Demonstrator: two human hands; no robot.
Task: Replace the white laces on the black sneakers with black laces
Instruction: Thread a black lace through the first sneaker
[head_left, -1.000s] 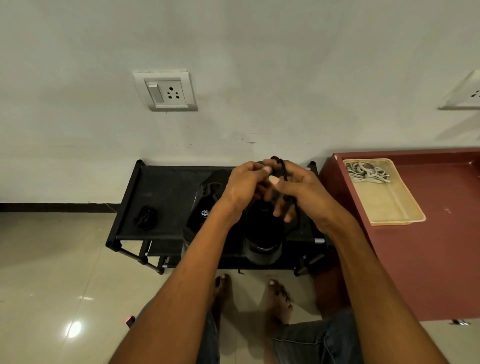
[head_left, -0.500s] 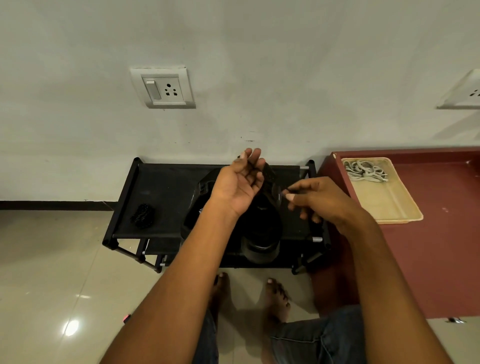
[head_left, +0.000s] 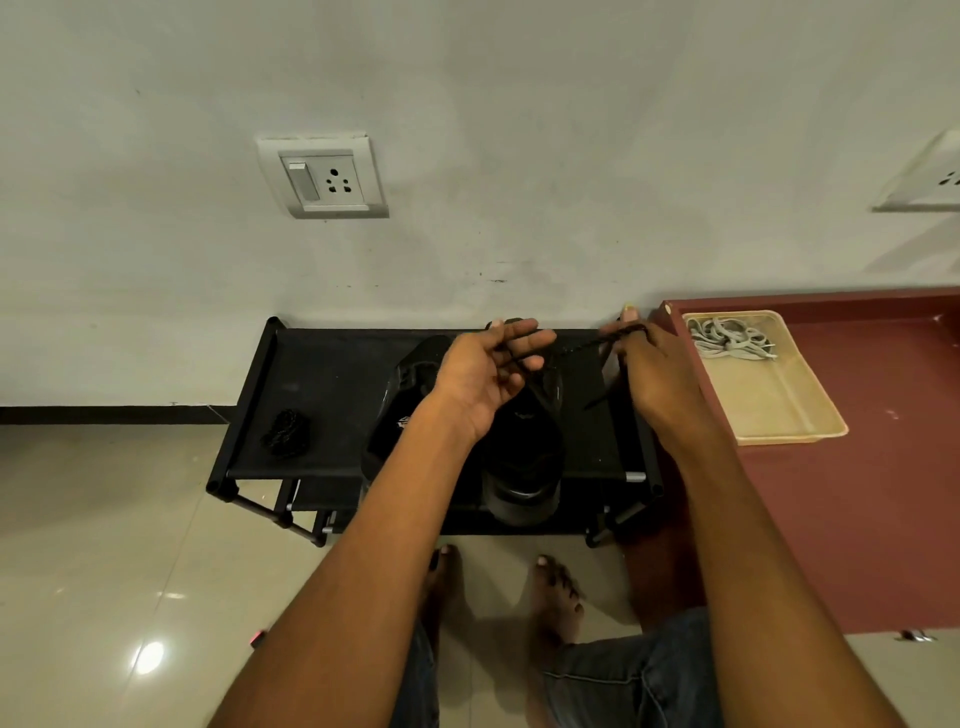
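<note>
Over the sneaker (head_left: 522, 441), both hands have parted.

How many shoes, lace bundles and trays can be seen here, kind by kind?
Black sneakers: 2
Black laces: 2, one stretched between the left hand and right hand, one bundle on the rack
White lace bundle: 1
Tray: 1
Total: 6

Grey wall (head_left: 519, 130) with socket (head_left: 323, 175), glossy tiled floor (head_left: 104, 545), maroon table (head_left: 857, 519).
</note>
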